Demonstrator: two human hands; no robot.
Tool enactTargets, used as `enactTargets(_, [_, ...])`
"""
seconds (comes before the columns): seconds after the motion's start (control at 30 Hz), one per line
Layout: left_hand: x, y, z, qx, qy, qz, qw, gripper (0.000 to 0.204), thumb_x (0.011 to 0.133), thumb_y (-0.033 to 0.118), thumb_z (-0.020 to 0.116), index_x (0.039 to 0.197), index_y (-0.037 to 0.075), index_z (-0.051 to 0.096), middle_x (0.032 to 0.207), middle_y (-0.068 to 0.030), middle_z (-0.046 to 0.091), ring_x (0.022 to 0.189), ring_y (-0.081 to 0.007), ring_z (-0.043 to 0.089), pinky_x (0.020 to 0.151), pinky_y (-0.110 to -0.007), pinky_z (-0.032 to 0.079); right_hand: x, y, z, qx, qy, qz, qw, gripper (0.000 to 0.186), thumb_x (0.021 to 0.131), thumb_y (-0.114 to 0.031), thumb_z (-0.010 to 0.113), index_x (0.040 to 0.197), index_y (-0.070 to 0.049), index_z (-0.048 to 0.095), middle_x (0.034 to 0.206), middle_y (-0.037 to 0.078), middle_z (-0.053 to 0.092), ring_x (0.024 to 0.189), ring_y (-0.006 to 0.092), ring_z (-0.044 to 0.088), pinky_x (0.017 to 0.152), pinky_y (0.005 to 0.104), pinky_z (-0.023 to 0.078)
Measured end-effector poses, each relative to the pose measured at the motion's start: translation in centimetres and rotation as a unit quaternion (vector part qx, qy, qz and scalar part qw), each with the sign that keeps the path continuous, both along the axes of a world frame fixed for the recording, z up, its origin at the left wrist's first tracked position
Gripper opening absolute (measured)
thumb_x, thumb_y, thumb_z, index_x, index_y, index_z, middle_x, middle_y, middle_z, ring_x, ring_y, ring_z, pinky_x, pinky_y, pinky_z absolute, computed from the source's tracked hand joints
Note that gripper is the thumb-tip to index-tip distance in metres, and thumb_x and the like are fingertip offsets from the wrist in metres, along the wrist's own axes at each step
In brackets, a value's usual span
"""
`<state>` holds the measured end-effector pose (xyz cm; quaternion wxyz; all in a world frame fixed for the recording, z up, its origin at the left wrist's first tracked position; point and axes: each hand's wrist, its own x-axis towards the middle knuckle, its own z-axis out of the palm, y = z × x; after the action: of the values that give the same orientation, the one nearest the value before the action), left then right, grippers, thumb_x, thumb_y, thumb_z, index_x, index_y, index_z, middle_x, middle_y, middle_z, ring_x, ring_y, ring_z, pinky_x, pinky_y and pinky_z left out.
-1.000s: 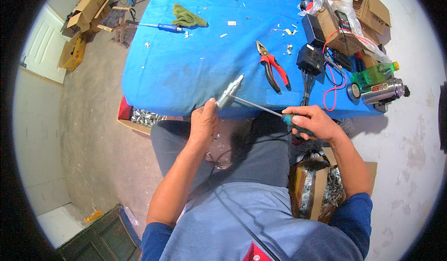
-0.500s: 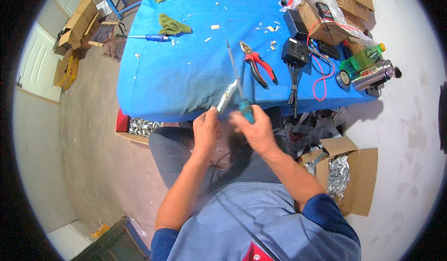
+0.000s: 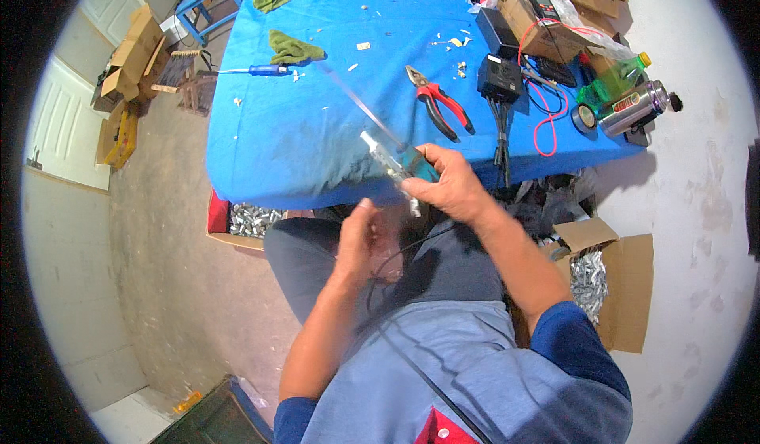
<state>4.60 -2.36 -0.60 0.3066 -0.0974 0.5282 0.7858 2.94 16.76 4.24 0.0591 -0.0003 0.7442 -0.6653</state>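
Note:
My right hand (image 3: 450, 181) is closed around the teal handle of a screwdriver (image 3: 419, 164). Its long thin shaft points up and left over the table, smeared by motion. A narrow silvery-white metal piece (image 3: 383, 157) is also pinched by the thumb of that hand, lying beside the handle. My left hand (image 3: 358, 238) is a little below and left of the metal piece, apart from it, with fingers extended and nothing visible in them. On the blue cloth, beyond my right hand, lie pliers with red and black handles (image 3: 440, 105).
A blue-covered table (image 3: 277, 151) holds green rags (image 3: 294, 48), another screwdriver (image 3: 269, 70), a black adapter (image 3: 499, 78) with cables, a green bottle (image 3: 609, 87), a steel flask (image 3: 633, 110) and white scraps. Boxes of silvery pieces stand below left (image 3: 237, 240) and right (image 3: 631, 293).
My left hand has let go of the metal piece and drawn back slightly. The piece is now in my right hand with the screwdriver, whose shaft has swung further left.

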Motion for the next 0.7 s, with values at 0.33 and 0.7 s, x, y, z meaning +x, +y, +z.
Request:
enactTargets(0.33, [-2.7,-2.7,1.0,-0.030,0.134,-0.102,0.985,0.042,0.092,0.047,0.048,0.080,0.008,0.054,0.067,-0.0017,0.049,0.058,-0.0114,0.043,0.054,-0.024,0.032,-5.2,3.9,5.1,0.176,-0.050,0.400,0.898,0.031,0.072,-0.018,0.070,0.094,0.002,0.064,0.073,0.002,0.062,0.068,0.0094,0.056,0.061,0.0273,0.046])
enactTargets(0.7, [-1.9,-1.3,2.8,-0.119,0.182,-0.163,0.962,0.048,0.096,0.049,0.051,0.073,0.007,0.055,0.061,0.0016,0.049,0.053,-0.0068,0.042,0.047,-0.023,0.032,-9.7,2.4,4.2,0.244,0.025,0.349,0.904,0.032,0.079,-0.029,0.070,0.094,-0.001,0.064,0.073,0.003,0.061,0.065,0.0111,0.058,0.057,0.0275,0.046])
